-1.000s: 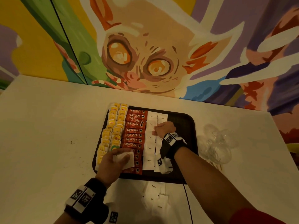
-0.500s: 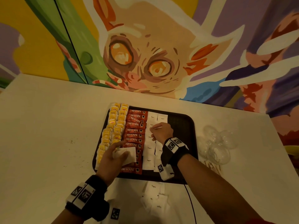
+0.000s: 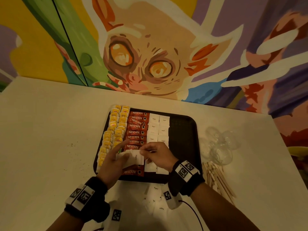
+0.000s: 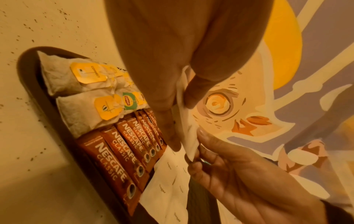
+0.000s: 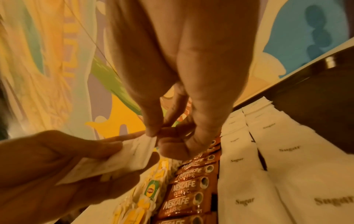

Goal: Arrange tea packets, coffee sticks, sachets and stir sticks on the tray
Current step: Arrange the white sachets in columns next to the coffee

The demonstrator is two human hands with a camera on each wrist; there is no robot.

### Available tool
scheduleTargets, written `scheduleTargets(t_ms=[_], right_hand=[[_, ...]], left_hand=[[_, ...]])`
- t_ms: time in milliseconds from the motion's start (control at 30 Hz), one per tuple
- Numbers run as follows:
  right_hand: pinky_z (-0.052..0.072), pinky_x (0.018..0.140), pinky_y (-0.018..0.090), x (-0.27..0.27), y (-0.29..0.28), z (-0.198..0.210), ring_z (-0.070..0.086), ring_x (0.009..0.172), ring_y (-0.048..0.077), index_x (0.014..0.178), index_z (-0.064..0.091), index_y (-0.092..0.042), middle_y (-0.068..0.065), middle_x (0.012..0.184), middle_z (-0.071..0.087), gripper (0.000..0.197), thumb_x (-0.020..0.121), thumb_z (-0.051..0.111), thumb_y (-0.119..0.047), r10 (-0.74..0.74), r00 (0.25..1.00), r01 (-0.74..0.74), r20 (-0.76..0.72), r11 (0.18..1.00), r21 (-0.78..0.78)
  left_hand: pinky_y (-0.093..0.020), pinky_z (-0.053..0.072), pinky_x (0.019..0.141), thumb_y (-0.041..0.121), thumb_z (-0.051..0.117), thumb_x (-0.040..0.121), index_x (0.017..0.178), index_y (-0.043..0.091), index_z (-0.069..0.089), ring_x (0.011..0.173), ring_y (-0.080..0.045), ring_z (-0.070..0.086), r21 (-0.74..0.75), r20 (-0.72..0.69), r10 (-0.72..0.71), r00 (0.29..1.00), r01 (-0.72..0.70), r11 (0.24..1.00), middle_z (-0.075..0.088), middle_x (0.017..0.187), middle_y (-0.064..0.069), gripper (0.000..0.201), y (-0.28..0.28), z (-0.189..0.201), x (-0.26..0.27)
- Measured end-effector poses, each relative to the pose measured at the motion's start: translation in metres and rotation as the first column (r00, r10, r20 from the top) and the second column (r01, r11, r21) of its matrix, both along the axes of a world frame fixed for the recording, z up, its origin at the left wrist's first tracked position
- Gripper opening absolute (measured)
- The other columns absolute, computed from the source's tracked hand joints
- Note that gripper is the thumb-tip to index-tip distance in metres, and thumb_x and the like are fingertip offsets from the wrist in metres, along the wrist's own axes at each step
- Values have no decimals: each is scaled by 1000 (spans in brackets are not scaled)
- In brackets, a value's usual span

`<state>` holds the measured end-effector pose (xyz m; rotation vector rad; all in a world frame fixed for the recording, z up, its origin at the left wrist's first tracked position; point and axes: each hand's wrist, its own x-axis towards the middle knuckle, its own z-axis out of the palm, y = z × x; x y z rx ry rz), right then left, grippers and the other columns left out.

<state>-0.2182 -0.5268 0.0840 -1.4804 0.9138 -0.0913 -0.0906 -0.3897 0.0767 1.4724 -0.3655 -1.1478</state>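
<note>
A black tray [image 3: 191, 147] holds yellow-tagged tea bags [image 3: 116, 127] on its left, red Nescafe coffee sticks [image 3: 137, 127] in the middle and two columns of white sugar sachets [image 3: 158, 127]. Over the tray's near part my left hand [image 3: 120, 155] holds a small stack of sugar sachets [image 3: 135, 158] between thumb and fingers. My right hand [image 3: 147, 151] pinches the edge of a sachet in that stack. The left wrist view shows the stack [image 4: 186, 128] with the right hand's fingertips [image 4: 201, 136] on its tip. The right wrist view shows the same pinch [image 5: 153, 134].
More loose sugar sachets [image 3: 156, 197] lie on the white table just in front of the tray. Wooden stir sticks [image 3: 216, 177] lie in a pile right of the tray, with crumpled clear plastic [image 3: 218, 145] behind them. The tray's right third is bare. A painted wall stands behind the table.
My right hand has drawn back from the far sugar columns to the left hand and now pinches a sachet of the held stack. The left hand has barely moved.
</note>
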Motion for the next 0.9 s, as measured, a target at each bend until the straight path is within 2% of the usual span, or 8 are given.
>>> scheduleTargets(t_ms=[133,233,300,400,500,600,700,900], right_hand=[[56,80,27,-8,-6,-2,62,94,9,101,75,-12,-2,103,69,14,94,63,-13,8,999,-16,-51,987,-161],[47,80,18,-10,-10,4,58,92,1,99,76,-14,-8,97,69,14,94,63,-12,73,995,-88,-67,964,-252],[46,79,15,-10,-10,9,59,94,3,99,76,-14,-6,100,71,14,94,63,-13,125,990,-136,-57,953,-269],[50,93,25,-8,-9,10,61,106,10,100,76,-15,-2,108,72,14,93,65,-13,168,985,-174,-45,948,-268],[51,98,34,-6,-6,10,61,110,11,99,75,-19,-3,110,70,11,90,68,-15,120,992,-113,24,973,-200],[56,89,33,-8,-4,10,62,106,11,105,71,-17,-3,112,68,15,91,68,-23,17,999,-8,46,983,-181],[61,75,34,-12,2,11,66,101,22,115,63,-17,5,117,63,24,92,66,-25,-2,1000,1,29,999,50],[62,77,37,-11,3,4,69,93,21,112,65,-7,6,106,68,21,92,65,-9,-71,993,55,98,986,157]], left_hand=[[-31,59,67,2,44,99,109,14,65,111,-20,56,36,62,-28,998,26,999,56,122,2,27,-2,10,-3],[-34,57,76,2,42,100,100,14,67,109,-19,59,97,129,-82,988,69,993,61,113,4,28,-4,14,-3],[-33,57,73,9,48,99,99,13,68,103,-20,62,133,89,-115,989,103,986,63,109,0,20,-6,17,-5],[-41,61,69,20,62,93,100,9,69,89,-26,70,202,47,-226,973,213,956,69,102,-9,14,-9,18,-8],[-48,59,68,16,67,89,96,4,67,81,-35,72,219,51,-274,960,257,941,71,94,-19,14,-12,18,-10],[-45,58,65,19,66,91,95,7,68,81,-39,70,188,66,-194,979,179,966,72,93,-17,12,-12,19,-13],[-43,60,65,19,65,91,93,11,71,85,-37,70,141,55,-67,996,59,988,72,96,-13,11,-13,17,-12],[-40,59,67,19,63,91,94,17,71,94,-25,68,111,66,15,998,-22,994,70,104,-4,8,-20,17,-12]])
